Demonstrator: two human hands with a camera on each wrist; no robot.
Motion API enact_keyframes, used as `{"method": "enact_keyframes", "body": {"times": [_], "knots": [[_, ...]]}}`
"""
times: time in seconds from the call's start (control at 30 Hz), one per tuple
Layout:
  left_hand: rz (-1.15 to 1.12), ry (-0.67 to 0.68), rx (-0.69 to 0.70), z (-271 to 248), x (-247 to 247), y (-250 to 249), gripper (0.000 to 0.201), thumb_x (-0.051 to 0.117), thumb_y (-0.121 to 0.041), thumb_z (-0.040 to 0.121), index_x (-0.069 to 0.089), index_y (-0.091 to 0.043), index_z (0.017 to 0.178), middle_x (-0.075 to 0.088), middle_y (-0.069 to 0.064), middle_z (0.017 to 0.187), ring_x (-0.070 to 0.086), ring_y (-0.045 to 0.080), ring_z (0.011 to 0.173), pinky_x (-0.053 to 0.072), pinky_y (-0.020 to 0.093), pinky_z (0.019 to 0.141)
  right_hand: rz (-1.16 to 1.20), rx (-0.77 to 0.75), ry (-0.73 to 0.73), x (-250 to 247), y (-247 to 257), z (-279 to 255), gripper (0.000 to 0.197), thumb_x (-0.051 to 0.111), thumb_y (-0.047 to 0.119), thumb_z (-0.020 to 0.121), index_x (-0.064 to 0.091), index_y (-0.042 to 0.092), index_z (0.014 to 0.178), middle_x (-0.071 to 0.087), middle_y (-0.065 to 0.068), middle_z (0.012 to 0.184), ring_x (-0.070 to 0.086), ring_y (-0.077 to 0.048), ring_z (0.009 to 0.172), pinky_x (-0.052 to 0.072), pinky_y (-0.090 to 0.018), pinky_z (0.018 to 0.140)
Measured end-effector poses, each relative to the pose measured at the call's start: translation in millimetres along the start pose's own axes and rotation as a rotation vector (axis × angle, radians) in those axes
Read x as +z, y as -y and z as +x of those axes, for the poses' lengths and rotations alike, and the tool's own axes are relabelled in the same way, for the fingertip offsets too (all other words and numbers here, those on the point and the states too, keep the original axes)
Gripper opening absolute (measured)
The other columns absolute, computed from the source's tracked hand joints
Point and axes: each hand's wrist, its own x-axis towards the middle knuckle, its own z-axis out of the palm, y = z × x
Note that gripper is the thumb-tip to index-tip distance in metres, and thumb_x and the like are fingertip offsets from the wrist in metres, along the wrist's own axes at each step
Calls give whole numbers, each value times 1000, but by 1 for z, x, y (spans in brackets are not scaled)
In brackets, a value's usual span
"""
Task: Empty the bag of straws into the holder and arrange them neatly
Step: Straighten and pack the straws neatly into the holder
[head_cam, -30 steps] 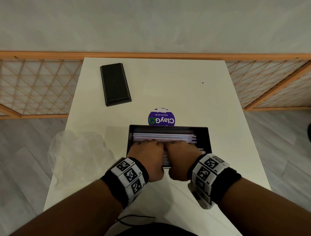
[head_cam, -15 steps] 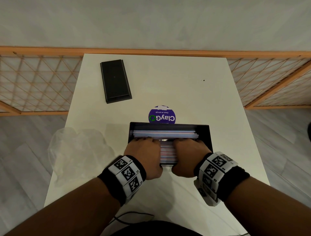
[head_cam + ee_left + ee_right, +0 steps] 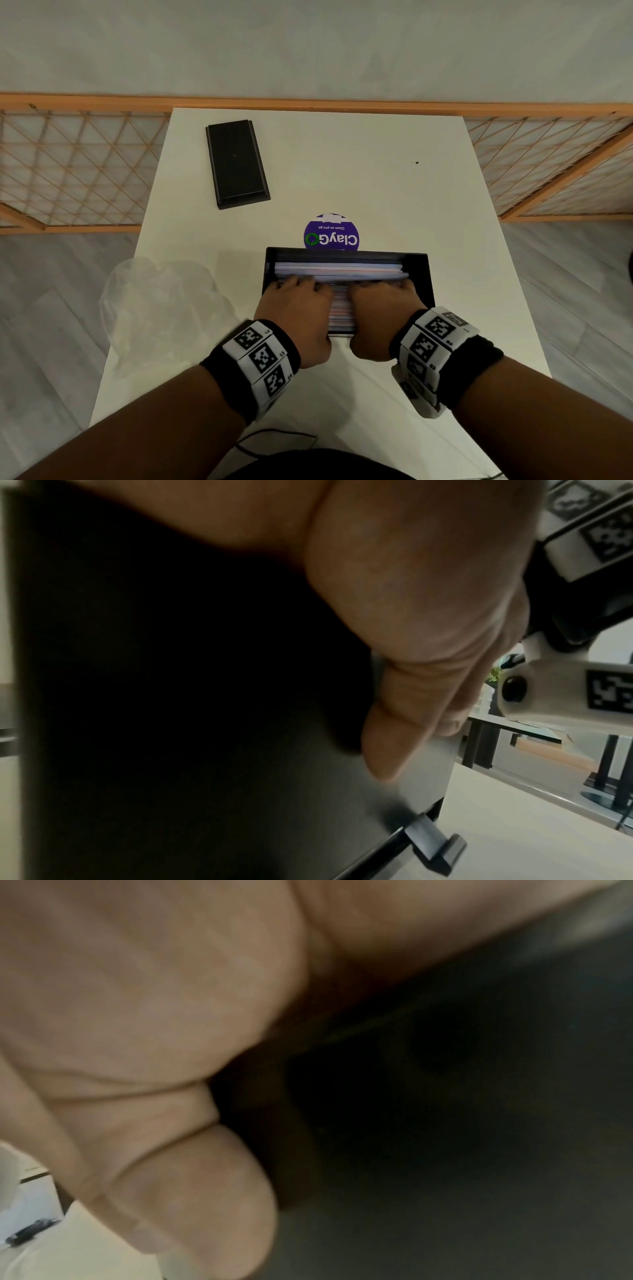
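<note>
The black rectangular holder (image 3: pixel 420 274) stands on the white table, with pastel straws (image 3: pixel 339 270) lying lengthwise inside it. My left hand (image 3: pixel 294 298) and right hand (image 3: pixel 385 298) lie side by side over the near half of the holder, fingers laid flat on the straws. A strip of straws (image 3: pixel 340 311) shows between the hands. In the left wrist view the left thumb (image 3: pixel 411 669) rests against the holder's dark front wall (image 3: pixel 171 723). The right thumb (image 3: pixel 178 1177) lies along that wall (image 3: pixel 445 1137) too. The clear plastic bag (image 3: pixel 164 308) lies crumpled and flat at the left.
A black lid (image 3: pixel 236 164) lies at the back left of the table (image 3: pixel 376 164). A purple round sticker (image 3: pixel 330 236) sits just behind the holder. Wooden lattice panels (image 3: pixel 68 164) flank the table on both sides. A thin black cable (image 3: pixel 274 438) crosses the near edge.
Both hands have slid apart along the straws, the left one leftward and the right one rightward. A gap has opened between them and straws show in it.
</note>
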Motion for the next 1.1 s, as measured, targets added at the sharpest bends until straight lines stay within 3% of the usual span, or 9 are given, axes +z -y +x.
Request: {"method": "enact_keyframes", "body": {"times": [0.1,0.2,0.27,0.37,0.47,0.63,0.87,1.1], "knots": [[16,5,-6,1,-1,0,56,64,-44,80,50,-22,130,50,2,129,49,25,123,42,41,103,5,18,29,-4,2,1,53,62,42,69,55,24,118,56,0,119,55,-26,114,40,-49,104],[3,-28,41,1,0,-7,60,66,-43,81,46,-22,133,50,0,130,50,24,123,42,41,106,72,-51,12,-5,8,0,41,65,29,72,56,21,112,62,-1,111,62,-26,104,50,-39,94],[-30,-49,53,-1,4,-8,59,64,-44,83,44,-23,134,53,-1,131,52,22,123,41,40,108,102,-74,2,-2,8,-2,45,65,24,73,55,20,117,64,-1,114,63,-25,103,52,-34,91],[4,-66,47,-4,7,-1,53,59,-52,84,47,-24,127,54,0,126,55,23,116,44,40,102,99,-58,-44,4,1,-1,59,63,35,68,51,24,125,61,1,121,60,-25,109,51,-39,96],[28,-49,34,-4,5,1,55,60,-54,83,49,-22,126,48,2,127,53,24,116,45,41,99,54,-25,-42,5,-2,1,58,61,42,66,55,25,121,53,-1,122,53,-28,113,46,-42,100],[-4,-16,45,0,1,2,56,65,-46,82,49,-21,129,56,0,128,56,22,119,43,38,105,107,-43,-51,7,-3,3,67,64,39,64,47,25,128,60,1,123,59,-26,114,47,-41,103],[-5,-4,29,1,2,1,56,64,-43,81,48,-20,130,59,0,127,58,23,118,45,37,104,115,-44,-49,8,-4,4,65,64,36,67,45,23,128,60,0,120,58,-26,114,42,-45,108],[-8,5,30,1,3,1,57,65,-45,81,50,-22,131,52,-1,129,52,23,122,41,40,105,88,-48,-36,11,-6,5,63,64,42,67,50,24,125,54,3,129,49,-24,125,32,-48,114]]}}
